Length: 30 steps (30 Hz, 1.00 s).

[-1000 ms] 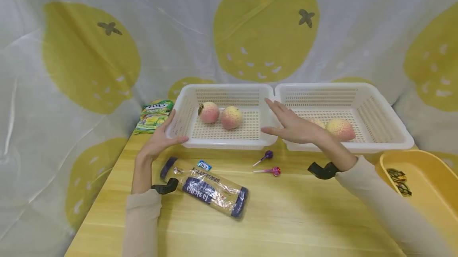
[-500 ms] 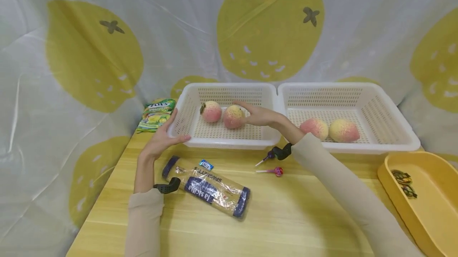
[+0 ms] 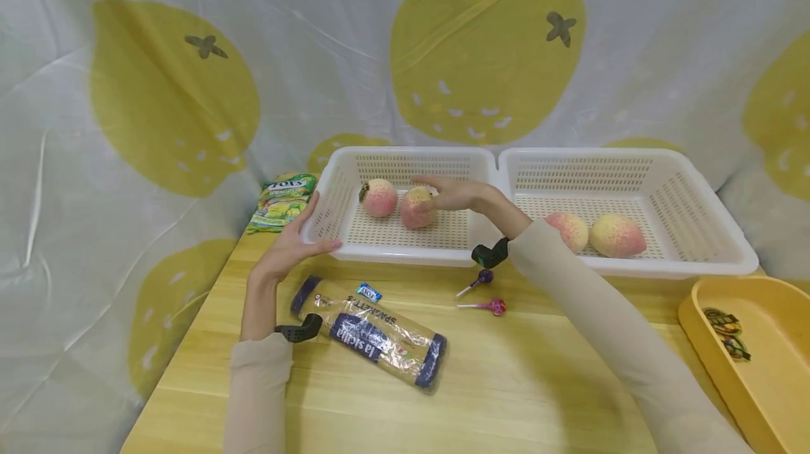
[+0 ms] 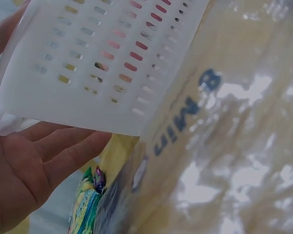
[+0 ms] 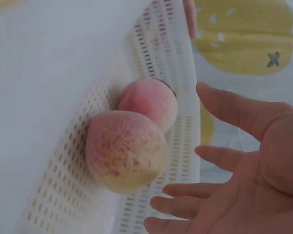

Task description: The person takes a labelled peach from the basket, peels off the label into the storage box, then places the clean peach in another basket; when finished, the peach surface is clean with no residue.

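My left hand (image 3: 287, 247) rests on the left corner of the left white basket (image 3: 405, 255), its thumb along the front rim and its fingers along the outer side. In the left wrist view those fingers (image 4: 63, 151) lie straight against the basket wall. Inside the basket are a pink-yellow peach (image 3: 415, 209) and a similar fruit with a dark calyx (image 3: 380, 198). My right hand (image 3: 455, 194) reaches over the basket, fingers spread beside the peach; in the head view its fingertips overlap the peach's right side. The right wrist view shows a gap between fingers and peach.
Two more peaches (image 3: 616, 235) lie in the right white basket (image 3: 696, 266). A spaghetti pack (image 3: 370, 333), a small blue candy (image 3: 368, 292) and two lollipops (image 3: 490, 306) lie in front. A green candy bag (image 3: 283, 201) stands left, a yellow tray (image 3: 715, 362) right.
My right hand has moved left from the basket's right side to the peach inside it. The left hand keeps its place on the basket corner. The view has shifted slightly.
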Tool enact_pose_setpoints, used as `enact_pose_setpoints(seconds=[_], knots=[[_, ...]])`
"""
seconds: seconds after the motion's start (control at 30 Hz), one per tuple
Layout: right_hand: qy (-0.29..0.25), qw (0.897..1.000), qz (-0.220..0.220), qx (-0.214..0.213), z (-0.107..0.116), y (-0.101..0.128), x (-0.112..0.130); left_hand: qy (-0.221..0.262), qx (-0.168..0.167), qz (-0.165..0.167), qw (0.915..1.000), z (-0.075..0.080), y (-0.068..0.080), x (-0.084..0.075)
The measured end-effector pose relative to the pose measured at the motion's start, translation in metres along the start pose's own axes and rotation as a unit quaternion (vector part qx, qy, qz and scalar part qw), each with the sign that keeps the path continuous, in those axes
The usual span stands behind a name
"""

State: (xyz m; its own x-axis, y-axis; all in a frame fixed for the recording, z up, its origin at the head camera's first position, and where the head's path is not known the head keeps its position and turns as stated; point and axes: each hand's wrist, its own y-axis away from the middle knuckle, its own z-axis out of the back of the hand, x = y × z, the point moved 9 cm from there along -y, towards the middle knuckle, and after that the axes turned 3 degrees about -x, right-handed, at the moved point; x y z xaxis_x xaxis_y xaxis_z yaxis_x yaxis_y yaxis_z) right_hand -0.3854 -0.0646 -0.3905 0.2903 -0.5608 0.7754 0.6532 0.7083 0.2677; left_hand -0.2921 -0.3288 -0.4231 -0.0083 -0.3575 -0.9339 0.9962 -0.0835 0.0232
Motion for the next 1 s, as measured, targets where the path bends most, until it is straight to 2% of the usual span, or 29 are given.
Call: enact_pose_setpoints(seconds=[0.37, 0.6, 0.83, 1.0], knots=[[0.051, 0.998, 0.021, 0.007, 0.002, -0.018, 0.005, 0.004, -0.002, 0.006, 1.0, 0.0, 0.003, 0.003], [0.093, 0.994, 0.037, 0.035, 0.0, -0.025, -0.002, 0.007, -0.002, 0.009, 0.9999, -0.002, 0.001, 0.005], [0.092, 0.995, 0.024, 0.011, 0.004, -0.027, -0.004, 0.014, -0.001, 0.005, 0.9999, -0.001, -0.001, 0.005], [0.074, 0.997, 0.014, 0.02, 0.003, -0.031, -0.008, 0.013, -0.003, 0.008, 0.9999, 0.001, -0.002, 0.006]])
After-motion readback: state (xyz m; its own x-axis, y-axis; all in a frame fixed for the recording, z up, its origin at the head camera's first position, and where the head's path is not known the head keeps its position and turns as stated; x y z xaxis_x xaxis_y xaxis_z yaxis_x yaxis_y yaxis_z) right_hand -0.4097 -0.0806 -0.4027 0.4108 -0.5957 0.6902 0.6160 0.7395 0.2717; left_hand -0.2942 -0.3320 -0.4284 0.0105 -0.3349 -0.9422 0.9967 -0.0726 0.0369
